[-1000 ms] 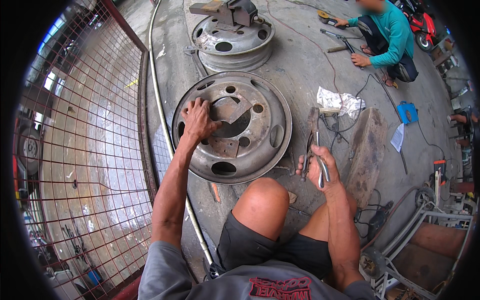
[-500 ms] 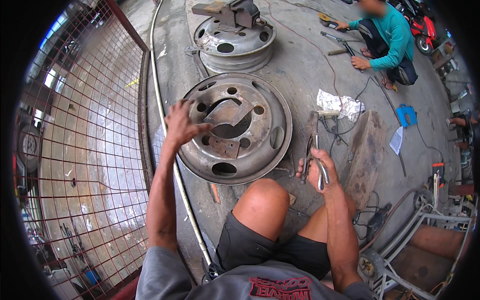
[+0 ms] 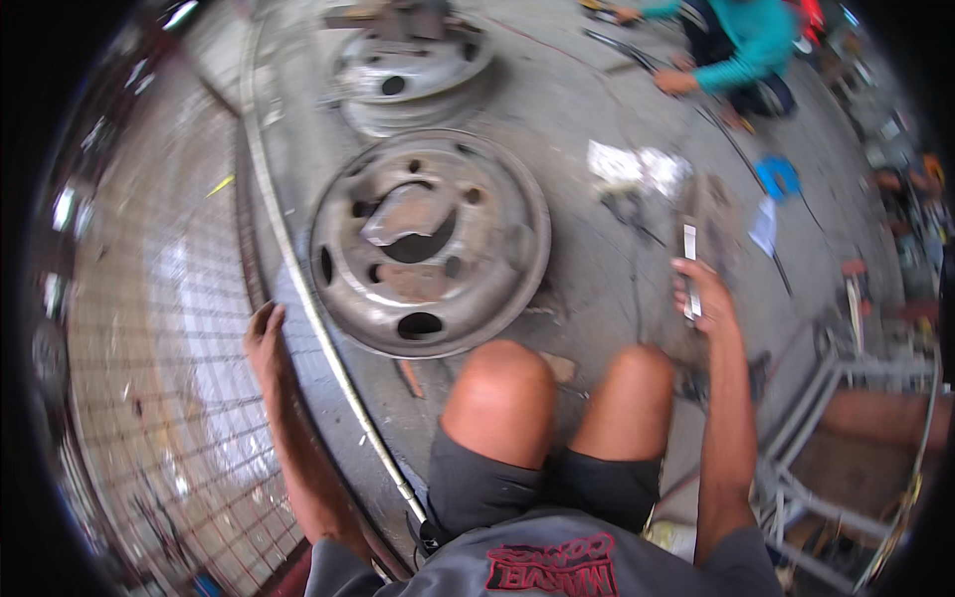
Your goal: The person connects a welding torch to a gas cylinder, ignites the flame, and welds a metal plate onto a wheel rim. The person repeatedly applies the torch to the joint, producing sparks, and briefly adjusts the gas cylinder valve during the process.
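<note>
A steel wheel rim (image 3: 512, 239) lies flat before my knees, with an irregular metal plate (image 3: 403, 214) over its centre hole and a smaller rusty plate (image 3: 413, 279) below that. My right hand (image 3: 701, 294), right of the rim, is closed round a silver metal tool (image 3: 689, 249), probably pliers, blurred. My left hand (image 3: 266, 336) is left of the rim beside the fence's dark lower edge; its fingers look bent but are smeared, and I cannot tell whether they touch anything.
Red mesh fence (image 3: 139, 398) runs along my left, beside a pale pipe (image 3: 328, 348). Beyond are another rim (image 3: 408, 80) bearing a vise (image 3: 398, 22), a crouching person (image 3: 746, 55), white cloth (image 3: 637, 164), blue case (image 3: 778, 177) and plank (image 3: 711, 199). A metal frame (image 3: 836, 418) stands right.
My left hand has left the rim and moved down and left toward the fence. My right hand has moved rightward with the tool. The whole view has shifted and blurred.
</note>
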A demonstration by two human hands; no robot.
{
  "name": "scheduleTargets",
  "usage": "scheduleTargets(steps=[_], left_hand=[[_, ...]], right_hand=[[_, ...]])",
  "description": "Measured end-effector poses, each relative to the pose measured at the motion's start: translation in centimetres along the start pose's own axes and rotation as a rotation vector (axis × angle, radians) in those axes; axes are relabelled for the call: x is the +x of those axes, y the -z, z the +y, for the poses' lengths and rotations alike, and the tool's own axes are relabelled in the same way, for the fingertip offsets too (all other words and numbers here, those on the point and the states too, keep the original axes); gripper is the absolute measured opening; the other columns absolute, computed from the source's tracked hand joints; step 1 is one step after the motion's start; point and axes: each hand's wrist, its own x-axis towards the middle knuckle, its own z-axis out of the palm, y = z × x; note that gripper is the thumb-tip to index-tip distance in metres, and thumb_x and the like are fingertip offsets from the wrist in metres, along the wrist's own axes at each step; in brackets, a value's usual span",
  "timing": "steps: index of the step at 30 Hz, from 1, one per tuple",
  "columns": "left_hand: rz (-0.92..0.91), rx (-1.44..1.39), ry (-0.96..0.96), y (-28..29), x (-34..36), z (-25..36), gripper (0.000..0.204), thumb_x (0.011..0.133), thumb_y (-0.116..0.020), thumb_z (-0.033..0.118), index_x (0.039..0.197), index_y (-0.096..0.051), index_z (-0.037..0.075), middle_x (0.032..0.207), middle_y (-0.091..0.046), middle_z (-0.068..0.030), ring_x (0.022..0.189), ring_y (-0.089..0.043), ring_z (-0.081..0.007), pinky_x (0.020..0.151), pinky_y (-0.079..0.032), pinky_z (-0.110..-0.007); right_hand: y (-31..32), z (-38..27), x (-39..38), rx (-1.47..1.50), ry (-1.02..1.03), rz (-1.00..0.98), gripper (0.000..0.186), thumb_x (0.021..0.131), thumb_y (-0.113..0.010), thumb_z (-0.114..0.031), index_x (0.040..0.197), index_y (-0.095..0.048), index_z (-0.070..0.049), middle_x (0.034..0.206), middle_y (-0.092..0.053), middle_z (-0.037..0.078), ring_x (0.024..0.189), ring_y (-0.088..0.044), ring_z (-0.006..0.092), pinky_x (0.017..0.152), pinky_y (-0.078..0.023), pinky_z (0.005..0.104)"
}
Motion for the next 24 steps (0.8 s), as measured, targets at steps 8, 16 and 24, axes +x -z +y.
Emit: scheduleTargets(steps=[8,16,24], left_hand=[[-0.144,-0.041,0.008,-3.4,-0.5,3.9,0.046,0.102,-0.07,0.031,0.132,-0.068,-0.004,0.126,-0.069,-0.0112,0.116,-0.061,-0.0211,0.104,-0.047,-0.034],[-0.273,0.127,-0.3,-13.9,-3.7,15.0,0.053,0.103,-0.066,0.038,0.138,-0.066,-0.002,0.138,-0.065,-0.014,0.131,-0.056,-0.0245,0.116,-0.038,-0.036],[-0.347,0.2,-0.506,-20.7,-7.7,21.8,0.042,0.103,-0.068,0.026,0.133,-0.069,-0.004,0.128,-0.071,-0.0133,0.119,-0.063,-0.0214,0.107,-0.046,-0.034]], right_hand=[[0.5,17.6,-2.7,-0.63,-0.115,0.014,0.065,0.077,-0.088,-0.034,0.132,-0.069,-0.005,0.104,-0.076,0.012,0.086,-0.069,0.0197,0.079,-0.054,0.0365],[2.3,28.1,-4.9,-0.699,0.366,0.299,0.072,0.084,-0.079,-0.051,0.135,-0.067,-0.001,0.123,-0.07,0.027,0.117,-0.066,0.0438,0.102,-0.05,0.0486],[12.9,27.6,-15.5,-0.889,0.1,0.263,0.043,0.092,-0.07,-0.036,0.116,-0.073,-0.001,0.111,-0.074,0.023,0.103,-0.071,0.0416,0.092,-0.055,0.0499]])
